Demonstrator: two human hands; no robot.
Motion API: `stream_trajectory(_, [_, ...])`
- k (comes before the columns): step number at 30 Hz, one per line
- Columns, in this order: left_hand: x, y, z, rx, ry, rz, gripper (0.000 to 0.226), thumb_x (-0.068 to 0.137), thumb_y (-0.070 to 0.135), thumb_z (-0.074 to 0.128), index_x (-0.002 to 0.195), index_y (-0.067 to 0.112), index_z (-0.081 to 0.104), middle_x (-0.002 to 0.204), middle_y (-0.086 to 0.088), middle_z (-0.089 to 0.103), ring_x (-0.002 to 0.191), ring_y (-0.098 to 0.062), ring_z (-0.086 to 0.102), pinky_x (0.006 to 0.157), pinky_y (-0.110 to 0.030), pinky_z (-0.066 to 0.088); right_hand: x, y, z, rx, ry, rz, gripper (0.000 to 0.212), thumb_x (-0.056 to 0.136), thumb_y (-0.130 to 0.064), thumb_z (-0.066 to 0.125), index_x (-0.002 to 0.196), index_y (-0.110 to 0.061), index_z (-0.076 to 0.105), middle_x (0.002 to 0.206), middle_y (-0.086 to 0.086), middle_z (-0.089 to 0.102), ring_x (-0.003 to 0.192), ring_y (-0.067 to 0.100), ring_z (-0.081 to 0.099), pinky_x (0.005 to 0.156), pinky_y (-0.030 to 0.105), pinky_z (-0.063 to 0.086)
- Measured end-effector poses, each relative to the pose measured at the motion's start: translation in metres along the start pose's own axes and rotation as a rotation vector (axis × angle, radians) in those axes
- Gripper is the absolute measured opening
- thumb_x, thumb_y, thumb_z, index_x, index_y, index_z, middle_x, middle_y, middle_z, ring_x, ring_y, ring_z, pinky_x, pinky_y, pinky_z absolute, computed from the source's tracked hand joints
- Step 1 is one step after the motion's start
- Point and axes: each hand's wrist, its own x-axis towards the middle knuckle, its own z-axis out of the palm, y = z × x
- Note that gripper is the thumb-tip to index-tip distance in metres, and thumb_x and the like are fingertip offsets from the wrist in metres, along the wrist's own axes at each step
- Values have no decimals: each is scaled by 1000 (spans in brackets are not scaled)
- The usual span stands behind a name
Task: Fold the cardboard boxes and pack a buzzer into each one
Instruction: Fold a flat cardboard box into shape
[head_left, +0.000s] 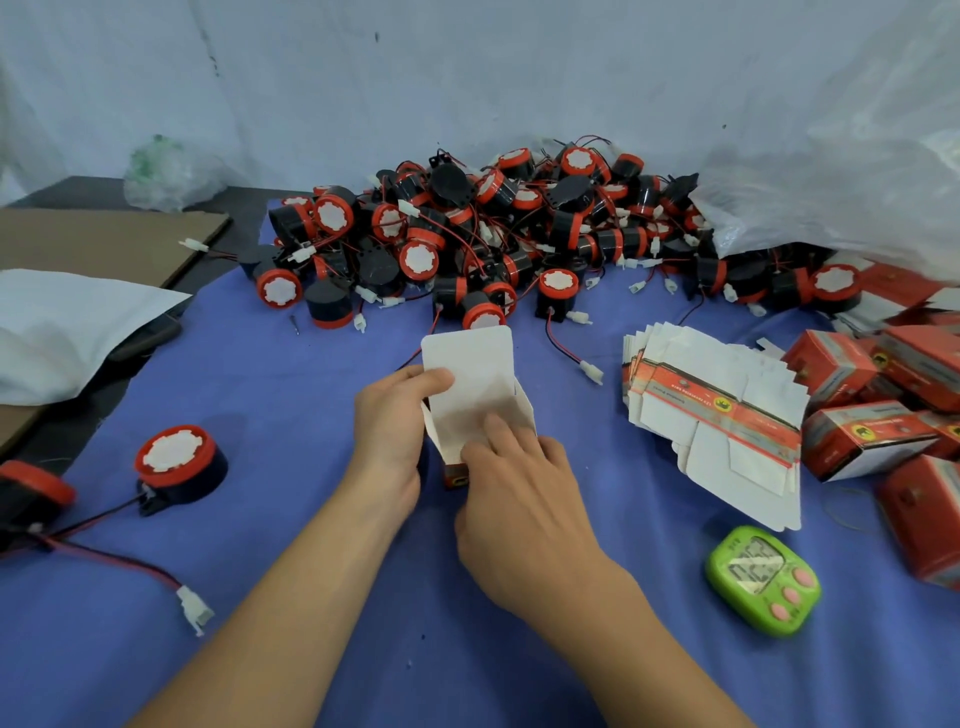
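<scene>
Left hand gripped the half-folded carton at frame centre, thumb on its raised white flap; right hand pressed flat fingers on the flap's base; folding step, apparently; next move likely needs the loose buzzer at lower left dropped inside.

A half-folded box sits mid-table, held between the left hand and right hand. A heap of buzzers lies behind it. To its right lie flat boxes, with folded boxes beyond and a timer in front of them. A lone buzzer lies to the left.
</scene>
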Motion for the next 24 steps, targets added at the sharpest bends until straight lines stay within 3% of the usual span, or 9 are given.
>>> stream_trajectory(4, [-4, -3, 5, 6, -54, 15, 19, 72, 22, 69, 83, 7, 72, 95, -14, 65, 85, -29, 60, 72, -42, 46, 5, 0, -12, -6, -77, 9, 15, 88, -22, 55, 92, -26, 41, 98, -9, 54, 94, 21, 45, 82, 29, 25])
stream_trajectory(7, [0, 0, 4, 31, -35, 34, 15, 86, 9, 69, 74, 10, 78, 87, -14, 74, 80, -28, 65, 73, -40, 49, 11, 5, -24, 23, -106, -2, 7, 90, -32, 54, 88, -26, 55, 83, -10, 59, 81, 20, 49, 76, 30, 40])
stream_trajectory(10, [8, 0, 2, 76, -43, 54, 23, 89, 3, 66, 71, 10, 79, 79, -11, 76, 76, -29, 67, 70, -37, 50, 23, 9, -46, 564, 262, 199, 38, 84, -56, 51, 77, -23, 69, 67, -2, 67, 67, 19, 60, 62, 33, 50])
stream_trajectory(12, [10, 0, 1, 119, -45, 76, 23, 89, 6, 68, 73, 16, 82, 84, -7, 80, 82, -30, 73, 74, -38, 55, 41, 23, -61, 951, 601, 349, 42, 87, -55, 51, 70, -23, 73, 68, 0, 70, 68, 21, 64, 63, 29, 52])
stream_trajectory(13, [10, 2, 0, 140, -42, 87, 21, 87, 10, 70, 74, 21, 83, 86, -5, 80, 86, -29, 75, 77, -39, 57, 55, 32, -65, 1020, 641, 404, 42, 90, -50, 52, 68, -22, 74, 71, 2, 72, 70, 24, 63, 66, 33, 53])
stream_trajectory(15, [10, 5, -4, 190, -16, 135, 12, 76, 22, 72, 73, 28, 83, 84, -3, 80, 87, -25, 75, 79, -41, 57, 86, 51, -65, 996, 535, 449, 33, 95, -36, 57, 72, -23, 76, 81, 5, 75, 69, 22, 59, 68, 42, 54])
stream_trajectory(17, [11, 9, -9, 276, 19, 212, 11, 70, 30, 69, 71, 27, 80, 80, -3, 78, 82, -21, 72, 75, -45, 57, 119, 65, -53, 864, 330, 420, 20, 96, -18, 61, 99, -28, 79, 106, 5, 77, 78, 15, 60, 62, 35, 52])
stream_trajectory(20, [12, 11, -15, 355, 37, 266, 12, 70, 33, 67, 65, 37, 77, 77, 4, 77, 85, -21, 74, 78, -49, 59, 161, 74, -29, 546, 72, 249, 48, 100, -11, 61, 146, -22, 55, 138, 7, 63, 117, 26, 62, 90, 34, 54])
stream_trajectory(24, [11, 12, -17, 366, 13, 281, 18, 71, 34, 67, 64, 47, 77, 77, 12, 78, 81, -14, 74, 75, -47, 60, 184, 69, 6, 222, 61, 132, 62, 99, -18, 59, 155, -22, 34, 148, 12, 48, 127, 39, 49, 99, 47, 45])
